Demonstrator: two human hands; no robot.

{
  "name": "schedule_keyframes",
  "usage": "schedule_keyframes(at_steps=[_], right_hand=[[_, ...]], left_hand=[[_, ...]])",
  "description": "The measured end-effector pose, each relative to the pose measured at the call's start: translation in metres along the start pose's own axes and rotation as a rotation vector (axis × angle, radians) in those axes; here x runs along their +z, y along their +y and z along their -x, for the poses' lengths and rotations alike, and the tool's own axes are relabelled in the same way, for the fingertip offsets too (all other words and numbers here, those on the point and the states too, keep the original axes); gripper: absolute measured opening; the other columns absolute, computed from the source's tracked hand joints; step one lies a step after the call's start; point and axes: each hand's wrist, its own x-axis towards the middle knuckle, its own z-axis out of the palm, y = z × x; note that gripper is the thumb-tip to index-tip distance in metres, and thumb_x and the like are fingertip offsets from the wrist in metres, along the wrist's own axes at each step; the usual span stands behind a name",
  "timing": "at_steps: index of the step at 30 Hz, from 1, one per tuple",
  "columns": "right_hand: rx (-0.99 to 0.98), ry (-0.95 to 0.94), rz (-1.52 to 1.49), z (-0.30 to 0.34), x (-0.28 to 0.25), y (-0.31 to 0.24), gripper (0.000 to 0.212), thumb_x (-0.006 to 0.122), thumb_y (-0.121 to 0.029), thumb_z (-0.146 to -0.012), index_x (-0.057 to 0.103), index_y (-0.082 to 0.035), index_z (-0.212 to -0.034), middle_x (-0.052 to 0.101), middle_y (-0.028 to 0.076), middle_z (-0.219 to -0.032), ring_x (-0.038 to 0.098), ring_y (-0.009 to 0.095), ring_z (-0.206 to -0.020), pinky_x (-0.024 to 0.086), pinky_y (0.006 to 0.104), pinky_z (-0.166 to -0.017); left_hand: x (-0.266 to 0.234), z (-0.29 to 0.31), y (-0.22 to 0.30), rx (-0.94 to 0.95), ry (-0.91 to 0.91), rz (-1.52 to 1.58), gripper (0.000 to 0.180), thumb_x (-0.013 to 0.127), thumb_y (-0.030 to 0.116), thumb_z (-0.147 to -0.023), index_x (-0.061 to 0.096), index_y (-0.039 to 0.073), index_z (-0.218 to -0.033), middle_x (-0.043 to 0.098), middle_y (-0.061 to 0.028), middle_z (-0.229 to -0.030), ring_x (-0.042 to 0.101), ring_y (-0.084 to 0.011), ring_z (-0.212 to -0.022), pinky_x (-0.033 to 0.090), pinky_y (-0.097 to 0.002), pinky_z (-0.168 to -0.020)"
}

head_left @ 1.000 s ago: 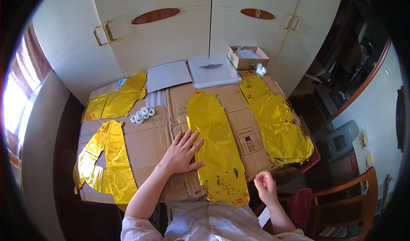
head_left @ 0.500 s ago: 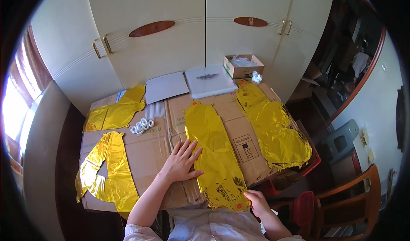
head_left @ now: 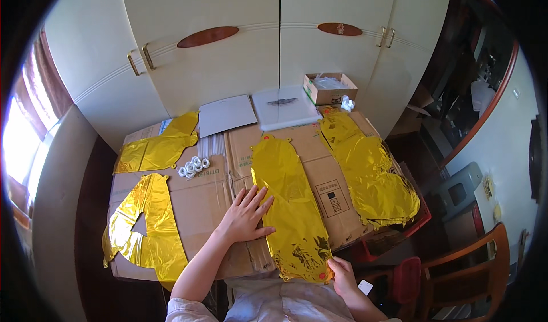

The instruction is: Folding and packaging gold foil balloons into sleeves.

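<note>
Head view: splayed left hand point(head_left: 244, 218) touches gold foil point(head_left: 292, 199); right hand point(head_left: 344, 276) pinches it.

Runs open over bare cardboard point(head_left: 205, 199) between the lower-left gold foil point(head_left: 158, 208) and the left hand point(head_left: 245, 216), but meets the white rolls point(head_left: 194, 167) farther up. Narrows to a cardboard strip between the middle gold foil point(head_left: 285, 191) and the outer-right gold foil point(head_left: 379, 176). Stops at the far edge against the grey board point(head_left: 228, 116), translucent sheet point(head_left: 285, 111) and open box point(head_left: 328, 96). Is blocked at the near-right corner by the right hand point(head_left: 343, 276).
</note>
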Motion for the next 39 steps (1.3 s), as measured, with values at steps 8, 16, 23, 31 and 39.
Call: schedule_keyframes(at_steps=[8,16,23,31,39], right_hand=[[-0.018,-0.021,0.003,-0.003,-0.004,0.004,0.021,0.053,-0.012,-0.098,0.066,0.004,-0.101,0.068,0.007,-0.094,0.064,0.011,-0.084,0.05,0.0262,-0.075],[0.017,0.029,-0.009,0.002,-0.002,-0.003,0.031,0.046,-0.024,-0.1,0.063,0.001,-0.104,0.068,0.008,-0.094,0.064,0.014,-0.083,0.05,0.0291,-0.074],[-0.21,0.242,0.142,0.006,0.001,-0.025,0.015,0.044,-0.024,-0.099,0.049,-0.01,-0.095,0.052,0.001,-0.077,0.05,0.009,-0.06,0.041,0.0248,-0.05],[-0.668,0.212,0.193,-0.006,0.008,-0.062,0.004,0.05,-0.013,-0.095,0.049,-0.009,-0.097,0.047,0.001,-0.076,0.042,0.007,-0.059,0.035,0.0215,-0.05],[-0.739,0.103,0.262,-0.061,0.023,-0.077,0.01,0.056,-0.005,-0.094,0.056,-0.004,-0.104,0.059,0.002,-0.088,0.05,0.005,-0.071,0.042,0.0197,-0.063]], left_hand=[[-0.001,0.0,0.001,-0.01,0.011,-0.014,0.084,0.047,0.068,-0.089,0.038,0.01,-0.148,0.032,-0.0198,-0.154,0.024,-0.0372,-0.145,0.016,-0.0519,-0.119],[0.001,0.0,0.0,-0.003,0.021,0.0,0.084,0.047,0.068,-0.089,0.037,0.01,-0.148,0.031,-0.0227,-0.153,0.024,-0.0382,-0.145,0.016,-0.0524,-0.118],[-0.001,0.002,-0.001,-0.007,0.028,0.001,0.087,0.043,0.068,-0.091,0.032,0.005,-0.15,0.028,-0.0253,-0.154,0.021,-0.0396,-0.146,0.014,-0.0503,-0.119],[-0.036,-0.021,-0.054,-0.183,0.097,-0.075,0.075,0.058,0.048,-0.091,0.038,-0.001,-0.144,0.033,-0.0205,-0.153,0.026,-0.0358,-0.145,0.024,-0.0462,-0.118],[-0.032,-0.109,-0.202,-0.444,0.116,-0.079,0.056,0.067,0.037,-0.083,0.055,0.007,-0.128,0.053,-0.0122,-0.138,0.048,-0.0281,-0.13,0.043,-0.0435,-0.104]])
